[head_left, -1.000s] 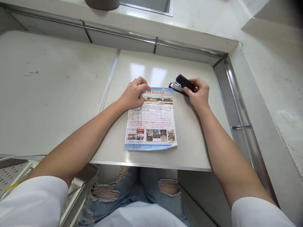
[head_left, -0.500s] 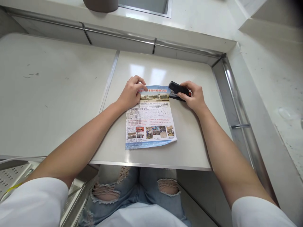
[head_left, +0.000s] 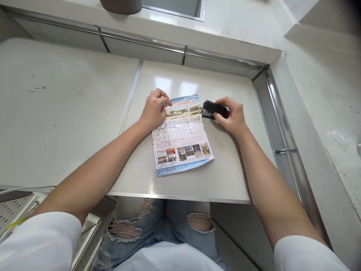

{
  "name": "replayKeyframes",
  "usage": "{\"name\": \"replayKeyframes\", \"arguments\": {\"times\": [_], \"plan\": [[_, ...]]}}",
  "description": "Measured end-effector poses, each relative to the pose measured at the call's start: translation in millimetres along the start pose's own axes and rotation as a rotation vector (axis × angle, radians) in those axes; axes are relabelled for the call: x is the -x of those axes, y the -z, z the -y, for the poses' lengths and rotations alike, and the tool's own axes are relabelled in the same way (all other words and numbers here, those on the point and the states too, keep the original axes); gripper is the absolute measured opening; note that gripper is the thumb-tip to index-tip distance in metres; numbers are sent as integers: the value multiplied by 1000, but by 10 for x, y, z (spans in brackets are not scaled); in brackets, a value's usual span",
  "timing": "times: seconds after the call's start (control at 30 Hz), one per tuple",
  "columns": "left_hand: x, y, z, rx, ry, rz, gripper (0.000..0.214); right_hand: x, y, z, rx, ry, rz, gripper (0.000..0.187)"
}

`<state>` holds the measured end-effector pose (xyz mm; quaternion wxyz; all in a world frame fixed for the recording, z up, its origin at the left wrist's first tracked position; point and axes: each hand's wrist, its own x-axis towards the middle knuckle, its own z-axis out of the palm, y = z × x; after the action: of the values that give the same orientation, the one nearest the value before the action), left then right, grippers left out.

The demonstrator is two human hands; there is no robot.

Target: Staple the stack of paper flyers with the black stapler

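A printed flyer (head_left: 183, 131) with red lettering, photos and blue bands lies slightly turned on the table. Rows of small dark marks, perhaps staples, run down its left part, and its lower right corner curls up. My left hand (head_left: 155, 107) is at the flyer's upper left edge, its curled fingers gripping that corner. To the right, my right hand (head_left: 231, 114) is closed around a black stapler (head_left: 216, 109) with a bit of red at its rear. The stapler's front end points left, close beside the flyer's upper right edge; whether they touch I cannot tell.
The white table (head_left: 70, 113) has a metal seam (head_left: 132, 92) left of the flyer. A raised ledge (head_left: 225, 30) with a brown container (head_left: 121, 5) runs along the back. Metal-trimmed panels (head_left: 282, 131) border the right side. A white perforated rack (head_left: 17, 210) stands at lower left.
The flyer has turned counterclockwise, its top right corner moving up and its bottom swinging right. Its right edge has come out from the stapler's jaws. Both hands have shifted only slightly.
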<state>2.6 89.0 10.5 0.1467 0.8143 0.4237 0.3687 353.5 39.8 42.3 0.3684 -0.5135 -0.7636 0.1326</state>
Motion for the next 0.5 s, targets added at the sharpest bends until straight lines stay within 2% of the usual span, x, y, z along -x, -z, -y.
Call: {"name": "replayKeyframes", "arguments": {"times": [0.17, 0.33, 0.4, 0.5], "plan": [[9, 3, -10, 14, 9, -11, 40, 6, 47, 91, 41, 21, 94, 23], [8, 8, -45, 11, -13, 20, 41, 2, 31, 225, 111, 135, 193, 20], [6, 10, -50, 2, -16, 33, 40, -3, 9, 287, 134, 171, 215, 28], [4, 14, -45, -12, -1, 42, 37, -5, -7, 367, 174, 162, 243, 49]]}}
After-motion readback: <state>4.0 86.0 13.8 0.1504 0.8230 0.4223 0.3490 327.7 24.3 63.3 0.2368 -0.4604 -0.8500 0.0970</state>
